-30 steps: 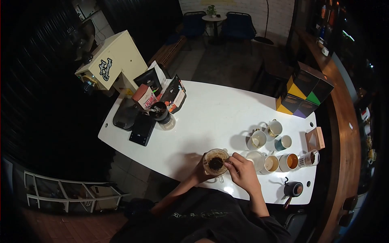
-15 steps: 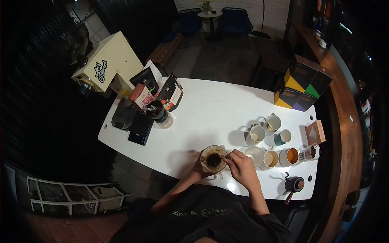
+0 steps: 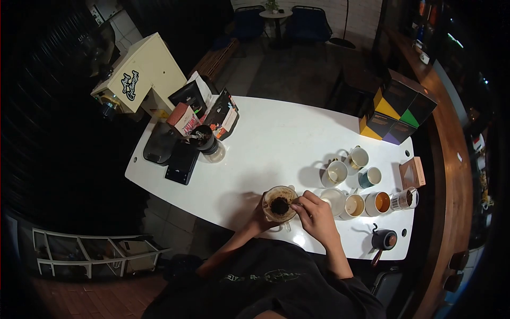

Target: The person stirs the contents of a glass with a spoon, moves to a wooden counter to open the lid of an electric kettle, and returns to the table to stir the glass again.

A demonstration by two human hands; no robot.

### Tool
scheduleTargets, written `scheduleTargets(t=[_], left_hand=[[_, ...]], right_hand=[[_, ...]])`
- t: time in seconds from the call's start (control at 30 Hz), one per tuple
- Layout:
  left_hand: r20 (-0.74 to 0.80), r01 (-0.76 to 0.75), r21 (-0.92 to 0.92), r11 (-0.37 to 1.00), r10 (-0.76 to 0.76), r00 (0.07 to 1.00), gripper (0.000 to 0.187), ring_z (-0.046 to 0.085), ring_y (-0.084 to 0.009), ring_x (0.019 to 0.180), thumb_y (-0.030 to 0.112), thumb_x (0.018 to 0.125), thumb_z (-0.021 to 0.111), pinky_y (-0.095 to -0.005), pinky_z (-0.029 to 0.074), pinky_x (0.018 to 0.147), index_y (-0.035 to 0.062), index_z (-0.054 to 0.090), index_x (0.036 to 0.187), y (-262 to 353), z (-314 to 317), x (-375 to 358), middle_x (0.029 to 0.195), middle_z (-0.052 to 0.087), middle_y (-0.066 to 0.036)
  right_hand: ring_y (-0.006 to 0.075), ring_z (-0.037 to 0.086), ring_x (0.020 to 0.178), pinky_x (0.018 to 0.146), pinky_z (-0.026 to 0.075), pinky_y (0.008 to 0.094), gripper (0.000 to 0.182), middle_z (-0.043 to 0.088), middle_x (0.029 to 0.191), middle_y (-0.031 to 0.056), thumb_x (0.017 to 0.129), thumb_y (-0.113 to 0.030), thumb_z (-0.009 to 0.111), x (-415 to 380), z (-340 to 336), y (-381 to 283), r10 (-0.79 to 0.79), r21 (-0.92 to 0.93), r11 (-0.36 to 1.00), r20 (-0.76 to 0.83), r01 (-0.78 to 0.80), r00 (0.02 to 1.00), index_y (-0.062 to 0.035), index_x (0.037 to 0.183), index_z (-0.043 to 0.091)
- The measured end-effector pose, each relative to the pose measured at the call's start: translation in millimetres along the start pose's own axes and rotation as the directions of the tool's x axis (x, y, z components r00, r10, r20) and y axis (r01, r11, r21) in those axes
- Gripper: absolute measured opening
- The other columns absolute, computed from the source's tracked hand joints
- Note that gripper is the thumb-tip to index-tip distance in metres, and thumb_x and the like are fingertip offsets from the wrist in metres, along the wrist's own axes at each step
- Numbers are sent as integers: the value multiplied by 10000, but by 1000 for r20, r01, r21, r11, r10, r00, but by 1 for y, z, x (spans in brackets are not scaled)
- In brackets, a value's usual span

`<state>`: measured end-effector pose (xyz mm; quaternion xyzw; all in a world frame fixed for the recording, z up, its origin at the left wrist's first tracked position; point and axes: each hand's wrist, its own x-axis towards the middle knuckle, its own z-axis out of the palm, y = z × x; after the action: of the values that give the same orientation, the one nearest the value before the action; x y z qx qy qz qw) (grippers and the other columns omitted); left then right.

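Observation:
Near the front edge of the white table, my left hand [image 3: 258, 219] wraps around the left side of a coffee dripper [image 3: 267, 212]. Inside it sits a brown-stained filter [image 3: 277, 193] with dark, wet-looking coffee grounds [image 3: 279, 206] at the bottom. A clear handle shows at the lower rim. My right hand [image 3: 315, 217] is closed in a pinch right at the dripper's right rim; I cannot tell what its fingertips hold. A clear glass vessel [image 3: 336, 198] stands just beyond the right hand.
Right of my hands are several cups, including an orange-lined cup [image 3: 379, 202], a glass of beans [image 3: 406, 199] and a black kettle [image 3: 383, 240]. Boxes [image 3: 396, 109] stand at the far right. On the left are a coffee grinder [image 3: 211, 148], a black scale [image 3: 180, 166] and a cream machine [image 3: 142, 74].
The view has shifted slightly. My left hand still holds the dripper, and my right hand stays pinched at its rim with only a small movement.

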<state>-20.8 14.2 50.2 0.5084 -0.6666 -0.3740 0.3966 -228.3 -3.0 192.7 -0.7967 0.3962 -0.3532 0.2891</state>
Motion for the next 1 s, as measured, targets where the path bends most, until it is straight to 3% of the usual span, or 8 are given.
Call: scheduleTargets(t=[0.07, 0.17, 0.4, 0.47, 0.6, 0.67, 0.73, 1.0], left_hand=[[-11, 7, 12, 1000, -7, 1000, 670, 674, -229, 1156, 232, 771, 909, -383, 543, 1018, 55, 597, 1337, -9, 5, -7, 1261, 697, -96], [50, 79, -121, 989, -74, 996, 897, 611, -286, 1259, 307, 728, 952, -414, 499, 1079, 47, 468, 1436, -18, 4, -11, 1373, 607, -135], [82, 26, -22, 999, -24, 996, 896, 609, -275, 1269, 297, 737, 951, -407, 509, 1070, 33, 452, 1433, -15, 2, -8, 1378, 604, -139], [74, 98, -138, 986, -88, 993, 906, 604, -272, 1278, 305, 747, 945, -409, 505, 1076, 29, 438, 1445, -9, 0, -11, 1386, 600, -141], [81, 28, -118, 993, -19, 997, 922, 608, -273, 1276, 309, 754, 942, -411, 506, 1075, 23, 417, 1456, -19, 0, -13, 1383, 603, -144], [76, 41, -216, 975, -25, 997, 932, 618, -279, 1265, 307, 749, 943, -414, 514, 1066, 19, 410, 1457, -15, -1, -12, 1376, 610, -149], [85, 45, -196, 980, -29, 996, 925, 623, -280, 1259, 305, 750, 941, -414, 518, 1062, 19, 413, 1453, -15, -1, -11, 1369, 615, -150], [65, 55, -192, 980, -44, 997, 921, 630, -271, 1252, 287, 744, 944, -411, 524, 1052, 25, 417, 1452, -14, 0, -12, 1343, 632, -145]], right_hand=[[346, 625, 650, 581, 481, 448, 134, 589, 828, 113, 951, -165, 727, -4, 1, -1, 14, -26, 1000, -8, -15, 1000, -42, 936, 676], [344, 624, 649, 579, 479, 446, 130, 590, 827, 109, 948, -164, 730, -4, -2, -5, -22, -55, 998, 35, 23, 999, -44, 937, 683], [333, 631, 647, 572, 481, 439, 104, 593, 830, 104, 934, -135, 736, -8, 1, -8, -2, -60, 998, -22, 0, 1000, -43, 935, 689], [330, 632, 646, 570, 479, 438, 98, 593, 834, 102, 930, -127, 736, -9, 2, -8, -9, -72, 997, -21, 8, 1000, -42, 935, 688], [325, 630, 641, 564, 479, 434, 89, 593, 848, 98, 932, -127, 730, -15, 2, -11, 21, -22, 999, -77, -23, 997, -48, 943, 690], [325, 628, 638, 561, 480, 432, 89, 592, 851, 98, 933, -128, 729, -16, 2, -10, 42, 10, 999, -82, -41, 996, -50, 945, 689], [320, 622, 631, 555, 480, 431, 87, 592, 851, 97, 936, -128, 724, -16, 4, -9, -46, -14, 999, -70, 45, 996, -52, 942, 682], [311, 603, 644, 589, 478, 403, 59, 569, 812, 113, 917, -63, 720, -15, 10, -14, 22, -37, 999, -64, -25, 998, -17, 916, 683]])
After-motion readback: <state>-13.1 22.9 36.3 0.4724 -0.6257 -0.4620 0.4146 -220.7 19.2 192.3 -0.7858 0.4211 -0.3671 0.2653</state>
